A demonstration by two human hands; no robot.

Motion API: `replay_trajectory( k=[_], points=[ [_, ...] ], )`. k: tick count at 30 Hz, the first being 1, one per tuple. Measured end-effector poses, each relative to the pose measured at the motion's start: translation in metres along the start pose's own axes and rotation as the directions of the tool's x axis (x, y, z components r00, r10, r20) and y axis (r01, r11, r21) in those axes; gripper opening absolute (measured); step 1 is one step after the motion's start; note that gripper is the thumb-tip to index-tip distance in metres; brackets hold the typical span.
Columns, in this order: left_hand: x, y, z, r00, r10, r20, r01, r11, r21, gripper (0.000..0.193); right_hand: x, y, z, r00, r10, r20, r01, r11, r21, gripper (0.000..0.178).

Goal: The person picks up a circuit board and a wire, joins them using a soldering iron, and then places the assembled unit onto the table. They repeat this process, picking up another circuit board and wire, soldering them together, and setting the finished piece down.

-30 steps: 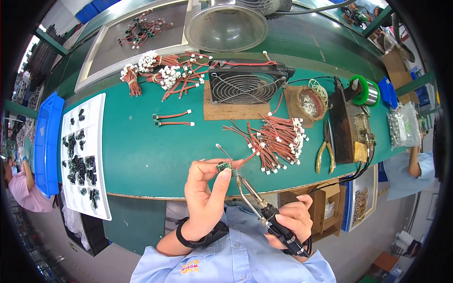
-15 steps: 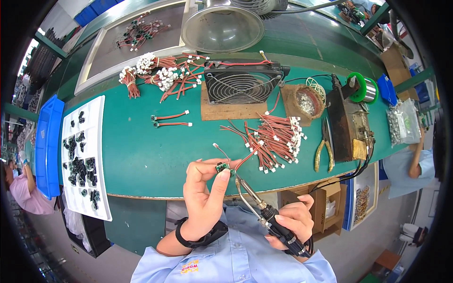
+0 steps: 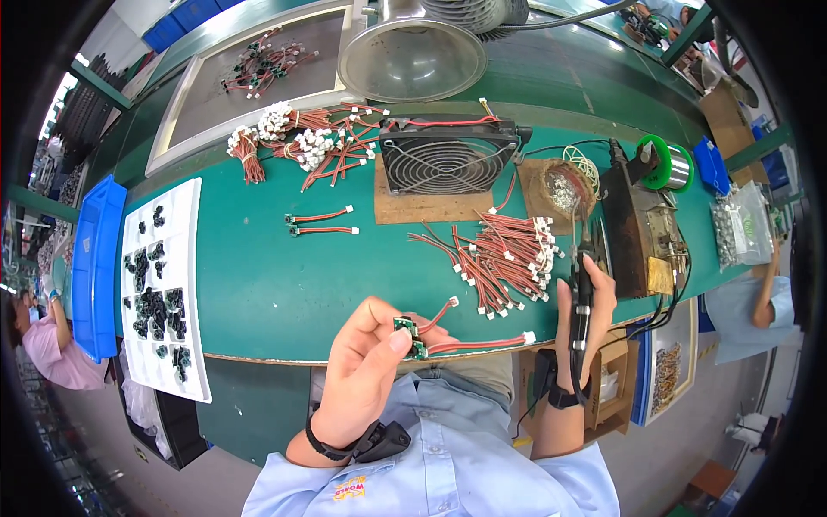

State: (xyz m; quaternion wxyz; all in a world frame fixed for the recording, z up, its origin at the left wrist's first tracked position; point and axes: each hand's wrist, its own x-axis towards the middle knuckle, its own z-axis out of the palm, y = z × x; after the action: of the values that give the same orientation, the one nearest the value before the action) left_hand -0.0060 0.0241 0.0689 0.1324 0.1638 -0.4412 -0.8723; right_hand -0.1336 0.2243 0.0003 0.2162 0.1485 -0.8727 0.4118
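Two red leads [image 3: 482, 345] and a green board [image 3: 402, 324] sit in the left grip [image 3: 362, 349], pinched between thumb and fingers above the near edge of the desk [image 3: 276, 284]. The right grip [image 3: 600, 297] is wrapped round an iron [image 3: 582, 303], its tip at the tin [image 3: 546, 194]; contact I cannot tell. The fan [image 3: 444, 159] stands toward the far edge, the white tray [image 3: 193, 284] along the left edge.

Looks bright and evenly lit; glints on the round hood [image 3: 412, 62] at upper centre; bends and darkens toward the edges, softening at far left.
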Motion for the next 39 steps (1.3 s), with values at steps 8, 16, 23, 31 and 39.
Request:
replay_trajectory(
  k=[8,16,23,31,39],
  points=[
    [0.000,0.001,-0.003,0.997,-0.022,0.074,0.026,0.998,-0.054,0.014,-0.005,0.004,0.006,0.997,-0.066,0.038,0.072,0.983,-0.171,0.040],
    [0.027,0.020,-0.069,0.964,0.185,-0.189,-0.112,0.934,0.340,0.012,-0.009,0.010,0.003,0.996,-0.091,-0.009,0.090,0.991,-0.104,0.041],
    [0.044,0.034,-0.133,0.910,0.307,-0.278,0.150,0.382,0.912,0.017,-0.009,0.012,0.003,0.993,-0.116,-0.012,0.114,0.990,-0.081,0.042],
    [0.013,0.065,-0.120,0.864,0.462,-0.201,0.168,0.111,0.979,0.017,-0.016,0.008,0.008,0.999,-0.035,-0.040,0.037,0.997,0.063,0.040],
    [-0.105,0.130,-0.217,0.668,0.622,-0.409,0.514,0.011,0.857,0.027,-0.017,0.010,0.003,0.999,-0.010,-0.033,0.011,1.000,0.029,0.036]
  ],
)
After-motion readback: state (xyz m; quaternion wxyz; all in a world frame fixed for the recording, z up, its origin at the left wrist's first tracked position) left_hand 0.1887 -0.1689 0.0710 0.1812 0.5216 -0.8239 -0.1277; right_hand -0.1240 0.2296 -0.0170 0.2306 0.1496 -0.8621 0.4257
